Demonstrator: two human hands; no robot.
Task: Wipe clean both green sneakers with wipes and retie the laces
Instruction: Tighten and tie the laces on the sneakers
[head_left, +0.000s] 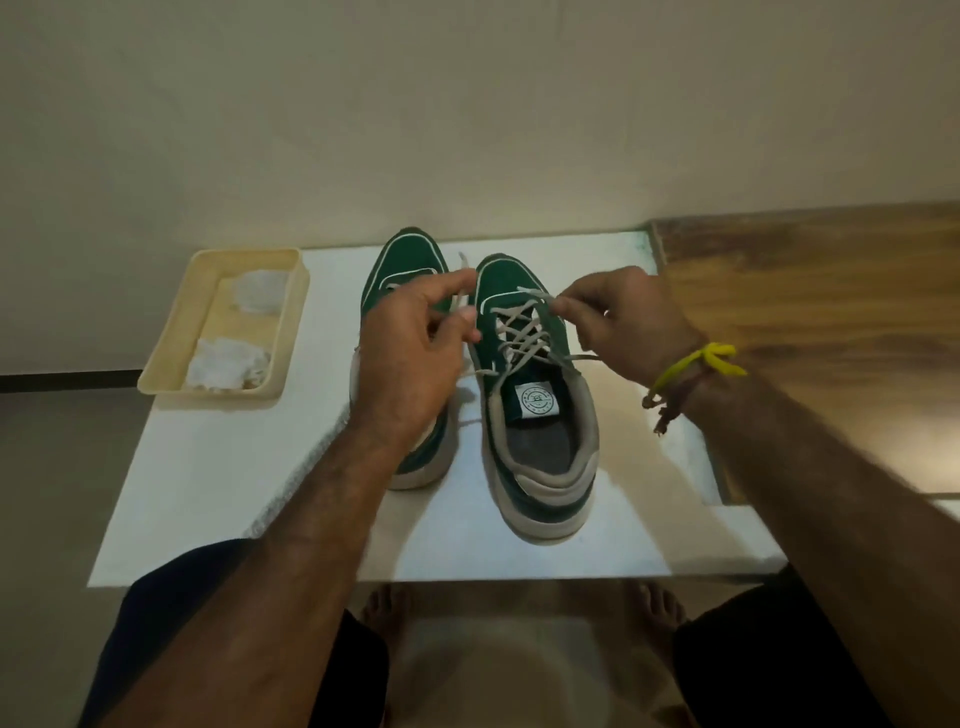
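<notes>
Over the right sneaker, left hand and right hand each pinching a lace end.

You face a plain beige wall; a white table stands against it, a wooden surface adjoining its right edge.

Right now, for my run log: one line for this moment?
phase: lacing | left hand: pinches lace end | right hand: pinches lace end | right sneaker: untied

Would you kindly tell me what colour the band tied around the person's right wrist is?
The wrist band is bright yellow, with a darker brownish thread beside it; the head view shows it.
</notes>
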